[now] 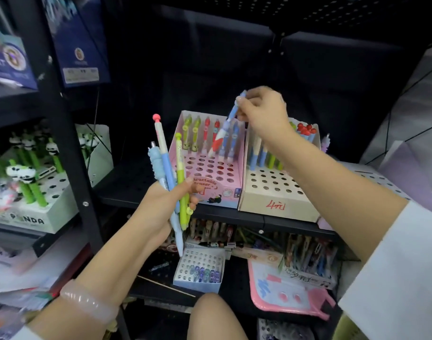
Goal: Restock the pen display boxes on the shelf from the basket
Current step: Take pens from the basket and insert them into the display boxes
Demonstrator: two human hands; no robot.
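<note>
Restocking partly done: my right hand (pixel 261 111), at one o'clock, pinches a blue pen (pixel 231 119) above the pink display box (pixel 237 163), whose front holes remain empty, while my left hand (pixel 161 204) grips a bundle of pens (pixel 169 168) at six o'clock.

pink box (pixel 231 190) left of cardboard box (pixel 276 204)

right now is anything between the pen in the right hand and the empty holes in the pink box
Nothing visible blocks it. The right hand holds the blue pen tilted above the pink box, in front of the back row of pens. The open holes lie in front of that row.
</note>
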